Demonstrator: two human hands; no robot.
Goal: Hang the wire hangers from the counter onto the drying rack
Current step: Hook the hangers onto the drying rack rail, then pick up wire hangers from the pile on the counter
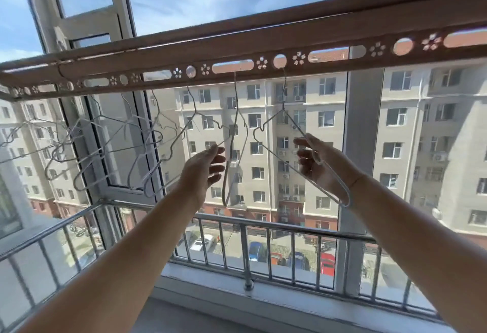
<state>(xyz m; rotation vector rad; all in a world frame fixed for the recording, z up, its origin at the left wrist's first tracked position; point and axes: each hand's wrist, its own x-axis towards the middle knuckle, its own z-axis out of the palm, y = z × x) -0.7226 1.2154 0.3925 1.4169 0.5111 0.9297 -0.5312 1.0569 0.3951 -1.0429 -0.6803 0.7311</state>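
Observation:
A brown drying rack bar (pixel 237 51) with round and oblong holes runs across the window overhead. Several thin wire hangers hang from it. My right hand (pixel 320 164) grips the sloping arm of the rightmost hanger (pixel 279 119), whose hook sits in a round hole. My left hand (pixel 204 169) pinches the lower end of another hanger (pixel 196 116) hooked one round hole further left. Between them a third hanger (pixel 234 148) hangs edge-on from an oblong slot. More hangers (pixel 87 148) dangle to the left. The counter is out of view.
A metal balcony railing (pixel 247 230) crosses below the hands, with a white window sill (pixel 210 288) under it. White window frames (pixel 365 148) stand behind the rack. Apartment blocks and parked cars lie far outside.

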